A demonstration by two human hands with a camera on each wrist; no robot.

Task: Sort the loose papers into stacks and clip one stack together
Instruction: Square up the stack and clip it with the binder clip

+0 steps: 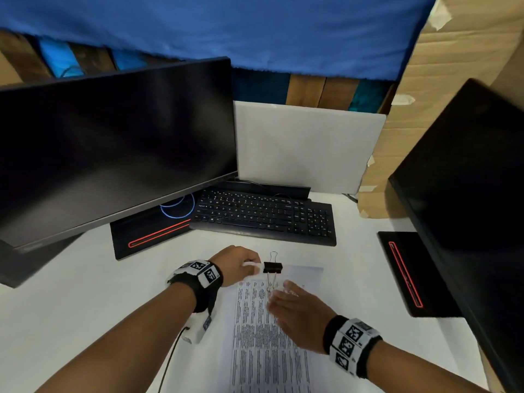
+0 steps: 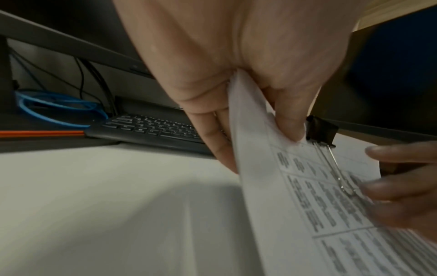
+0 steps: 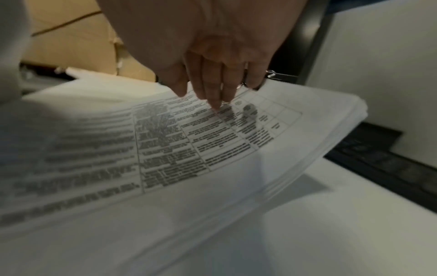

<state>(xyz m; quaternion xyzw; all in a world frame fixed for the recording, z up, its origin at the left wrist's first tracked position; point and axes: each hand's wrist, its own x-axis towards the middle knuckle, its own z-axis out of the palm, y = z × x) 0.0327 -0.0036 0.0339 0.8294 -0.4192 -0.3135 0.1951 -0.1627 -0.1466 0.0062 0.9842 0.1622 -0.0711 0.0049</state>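
Note:
A stack of printed papers (image 1: pixel 263 336) lies on the white desk, its far end lifted. A black binder clip (image 1: pixel 272 267) sits on the stack's far edge, one wire handle folded down onto the page, the other standing up. My left hand (image 1: pixel 241 265) pinches the stack's far left corner (image 2: pixel 255 119) between thumb and fingers, just left of the clip (image 2: pixel 321 130). My right hand (image 1: pixel 295 304) lies on the top sheet with straight fingers (image 3: pixel 212 93), fingertips at the folded wire handle (image 2: pixel 340 179). The stack (image 3: pixel 212 149) shows several sheets fanned at its edge.
A black keyboard (image 1: pixel 266 214) lies just beyond the papers. A dark monitor (image 1: pixel 113 146) stands at the left and another (image 1: pixel 467 194) at the right, each on a base with a red line. A cardboard box (image 1: pixel 442 80) is at back right. A blue cable (image 2: pixel 59 108) coils under the left monitor.

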